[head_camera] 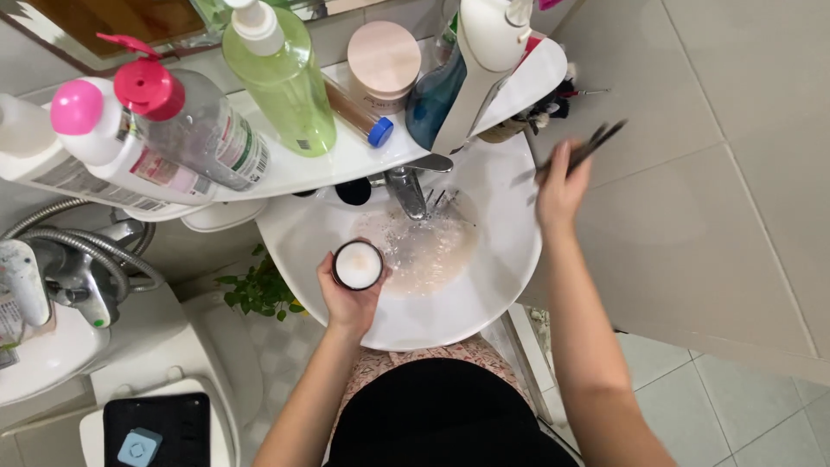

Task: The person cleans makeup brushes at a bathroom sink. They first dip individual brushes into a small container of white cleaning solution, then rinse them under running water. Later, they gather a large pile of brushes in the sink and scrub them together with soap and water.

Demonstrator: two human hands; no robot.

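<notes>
A: Head view, looking straight down on the white basin (484, 294), and both hands are over it. The left hand (350, 298) sits at the basin's near-left rim, fingers curled shut around a small round jar (358, 265), open top facing up, pale cream inside a dark rim.

B: And the right hand (560, 186)?

A: Up at the basin's far-right edge, fingers pinched closed on a couple of thin dark brushes (595, 145), which stick out beyond the rim over the floor tiles. They're blurred, so their tips can't be made out.

B: What's in the basin itself?

A: Cloudy, soapy water (428, 246) pooled around the middle, right under the chrome tap (406, 186) at the far side. The jar sits just left of that water.

B: And behind the tap?

A: A white shelf (346, 160) curves over the basin's far edge, crowded: a green bottle (281, 78), a clear bottle with a red cap (186, 121), a white bottle with a pink cap (95, 143), a pink-lidded tub (383, 60) and a blue bottle (432, 95).

B: To the left of the basin?

A: A small leafy plant (259, 290) just beside the rim.
</notes>
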